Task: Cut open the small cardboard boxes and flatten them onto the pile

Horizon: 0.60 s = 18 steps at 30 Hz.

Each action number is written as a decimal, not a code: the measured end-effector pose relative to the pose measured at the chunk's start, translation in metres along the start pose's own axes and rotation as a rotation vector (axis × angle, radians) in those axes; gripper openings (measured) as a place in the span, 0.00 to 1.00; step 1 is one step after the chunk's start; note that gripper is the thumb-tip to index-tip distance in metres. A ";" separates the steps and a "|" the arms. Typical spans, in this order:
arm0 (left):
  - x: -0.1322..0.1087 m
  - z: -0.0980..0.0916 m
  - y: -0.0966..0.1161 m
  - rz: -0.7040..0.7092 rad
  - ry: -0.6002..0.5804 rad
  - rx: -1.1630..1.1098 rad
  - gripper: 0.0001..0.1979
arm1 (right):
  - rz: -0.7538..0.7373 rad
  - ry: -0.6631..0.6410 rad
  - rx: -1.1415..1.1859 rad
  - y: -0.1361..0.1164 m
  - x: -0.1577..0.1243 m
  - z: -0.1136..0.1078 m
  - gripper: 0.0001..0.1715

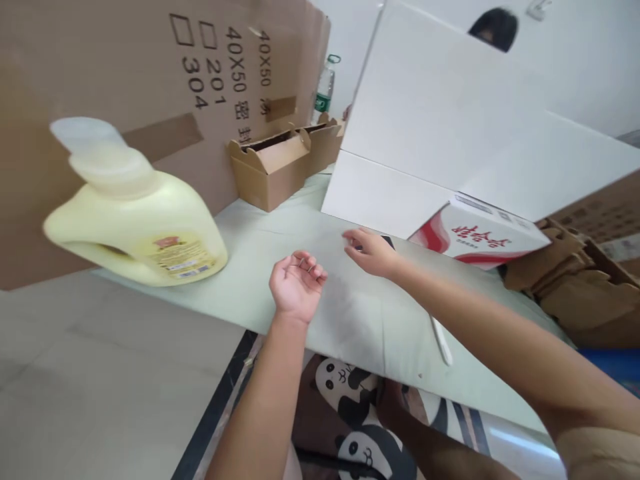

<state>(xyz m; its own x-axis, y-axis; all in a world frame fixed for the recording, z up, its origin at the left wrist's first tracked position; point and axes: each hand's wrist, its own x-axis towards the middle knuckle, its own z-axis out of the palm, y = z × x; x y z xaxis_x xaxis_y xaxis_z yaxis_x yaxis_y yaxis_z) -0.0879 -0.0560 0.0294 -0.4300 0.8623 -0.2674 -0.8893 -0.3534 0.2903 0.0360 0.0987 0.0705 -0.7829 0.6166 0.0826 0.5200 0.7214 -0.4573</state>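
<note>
Our bare forearms (267, 393) nearest, over pale-green covered table (250, 287). Left hand (299, 287) palm up, fingers loosely curled, holding nothing. Right hand (369, 252) bent-fingered; whether it grips anything, we cannot tell. Dark flat object (389, 241) just beyond it, partly hidden. We'd do best keeping wrists loose, hands apart. Containers: big printed cardboard box (125, 67), inside unseen; yellow detergent jug (165, 213), capped; red-white carton (480, 235), contents hidden; brown gable-top box (273, 177), dark within; green-labelled bottle (324, 87), fill unclear.
</note>
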 end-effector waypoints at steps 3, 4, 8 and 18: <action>0.003 -0.006 0.015 0.042 0.021 0.005 0.10 | -0.106 -0.004 0.072 -0.048 0.071 0.034 0.19; 0.004 -0.008 0.019 0.053 0.030 0.009 0.09 | -0.143 -0.001 0.092 -0.064 0.091 0.045 0.20; 0.010 -0.013 0.027 0.077 0.038 0.019 0.09 | -0.337 -0.004 0.118 -0.122 0.146 0.078 0.20; 0.004 -0.010 0.033 0.309 0.138 0.052 0.09 | -0.244 0.099 0.140 -0.119 0.126 0.073 0.26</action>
<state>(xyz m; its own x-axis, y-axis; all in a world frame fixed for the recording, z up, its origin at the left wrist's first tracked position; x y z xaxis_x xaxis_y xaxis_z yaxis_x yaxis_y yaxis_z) -0.1208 -0.0680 0.0289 -0.6980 0.6588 -0.2807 -0.7062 -0.5680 0.4227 -0.1490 0.0678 0.0708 -0.8382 0.4633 0.2877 0.2632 0.8057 -0.5307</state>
